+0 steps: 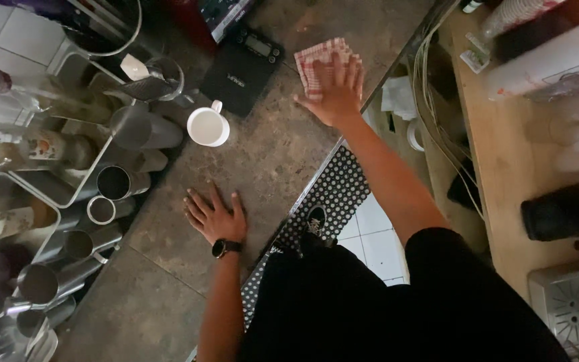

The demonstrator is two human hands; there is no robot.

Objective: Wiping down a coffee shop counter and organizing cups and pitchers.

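Countertop (pixel 189 281) of dark mottled stone is seen from the head camera, with both bare hands laid on it. The right hand (pixel 335 94) is pressed flat, fingers spread, on a red-and-white checked cloth (pixel 316 62) lying at the far side of the counter, just beside a black digital scale (pixel 241 67). Nothing is pinched; the cloth is held down under the open palm only. The left hand (pixel 214 216), a black watch (pixel 222 248) worn at its wrist, is rested flat and empty on the bare stone nearer the body, fingers slightly apart.

A white cup (pixel 208 126) is stood between the two hands, close to the scale, and metal pitchers (pixel 115 184) are ranked along the left edge beside bottles in a rack.

Wiping appears to be the step in hand. It is judged best done with the palm kept flat so the cloth is not bunched, with strokes kept clear of the scale and the cup, and with the body steadied by the left hand. A black dotted mat (pixel 333 194) is seen on the floor below the counter edge.
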